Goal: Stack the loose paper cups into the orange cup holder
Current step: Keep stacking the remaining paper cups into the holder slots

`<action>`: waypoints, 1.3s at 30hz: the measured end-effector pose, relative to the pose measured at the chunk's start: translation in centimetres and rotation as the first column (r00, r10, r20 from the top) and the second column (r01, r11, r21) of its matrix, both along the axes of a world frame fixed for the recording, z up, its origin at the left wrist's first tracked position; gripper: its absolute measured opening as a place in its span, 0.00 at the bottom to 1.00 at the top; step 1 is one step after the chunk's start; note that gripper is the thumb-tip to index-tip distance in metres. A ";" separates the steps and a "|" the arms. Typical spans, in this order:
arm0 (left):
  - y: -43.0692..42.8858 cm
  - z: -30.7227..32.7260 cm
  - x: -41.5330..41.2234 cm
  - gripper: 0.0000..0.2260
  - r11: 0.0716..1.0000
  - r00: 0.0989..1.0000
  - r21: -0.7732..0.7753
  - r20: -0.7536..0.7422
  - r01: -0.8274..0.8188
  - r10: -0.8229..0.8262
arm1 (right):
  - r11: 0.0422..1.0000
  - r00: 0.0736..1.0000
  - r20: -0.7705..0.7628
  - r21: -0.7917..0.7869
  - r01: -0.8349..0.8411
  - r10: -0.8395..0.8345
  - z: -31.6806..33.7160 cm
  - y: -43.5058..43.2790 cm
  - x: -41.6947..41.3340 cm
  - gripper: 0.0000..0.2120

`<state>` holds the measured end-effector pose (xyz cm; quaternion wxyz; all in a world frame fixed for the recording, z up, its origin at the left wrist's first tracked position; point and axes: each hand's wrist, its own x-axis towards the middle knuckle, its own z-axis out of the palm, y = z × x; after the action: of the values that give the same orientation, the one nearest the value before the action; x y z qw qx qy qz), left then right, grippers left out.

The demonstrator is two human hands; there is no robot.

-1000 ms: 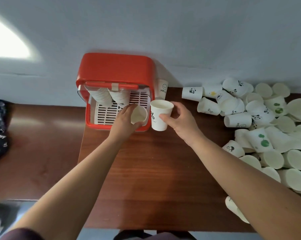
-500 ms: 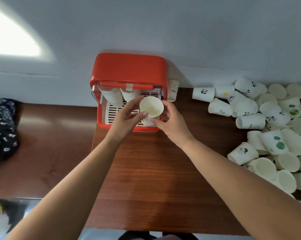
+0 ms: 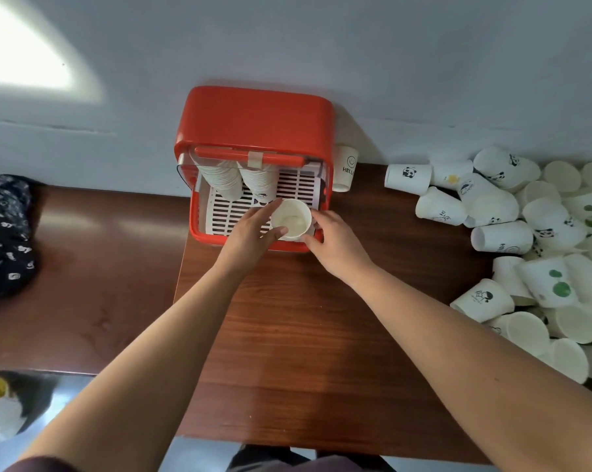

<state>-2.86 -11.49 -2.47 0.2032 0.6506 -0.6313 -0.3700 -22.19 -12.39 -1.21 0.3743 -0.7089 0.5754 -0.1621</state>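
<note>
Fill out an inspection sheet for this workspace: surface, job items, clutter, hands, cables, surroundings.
Surface: glossy brown wooden table.
Job's things: orange plastic cup holder stands against the wall with two stacks of nested cups inside. One white paper cup is held mouth up over the holder's front. A heap of loose white paper cups lies on the right.
Clutter: smiley-print paper cup beside the holder's right side; dark patterned cloth on the left.
Hands: left hand and right hand both grip the white paper cup.
Cables: nothing seen.
Surroundings: pale wall behind the table.
</note>
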 end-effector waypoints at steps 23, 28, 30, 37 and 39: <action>-9.8 2.4 -23.1 0.20 0.974 0.971 -0.018 0.082 0.225 -0.223 | 0.985 0.861 -0.501 -0.172 0.003 -0.090 -0.6 -5.0 -24.1 0.24; -14.9 -0.1 -25.8 0.27 0.939 0.903 -0.026 0.284 0.342 -0.321 | 0.987 0.776 -0.629 -0.142 -0.074 -0.033 -1.9 -4.9 -23.5 0.27; -15.9 -1.3 -26.7 0.32 0.926 0.877 0.017 0.314 0.378 -0.364 | 0.995 0.770 -0.636 -0.098 -0.022 -0.045 -2.4 -4.9 -23.3 0.27; -15.6 -3.9 -26.8 0.33 0.896 0.796 0.032 0.447 0.443 -0.409 | 0.996 0.784 -0.620 -0.085 -0.012 -0.044 -3.8 -4.8 -23.8 0.21; -14.8 -4.0 -26.4 0.32 0.887 0.788 0.064 0.434 0.456 -0.437 | 0.996 0.769 -0.639 -0.074 -0.053 -0.006 -3.9 -4.5 -23.7 0.23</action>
<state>-29.25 -26.27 -6.52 -0.0225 0.5443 -0.8041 -0.2381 -45.94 -16.88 -5.11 0.1274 -0.7447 0.6516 0.0678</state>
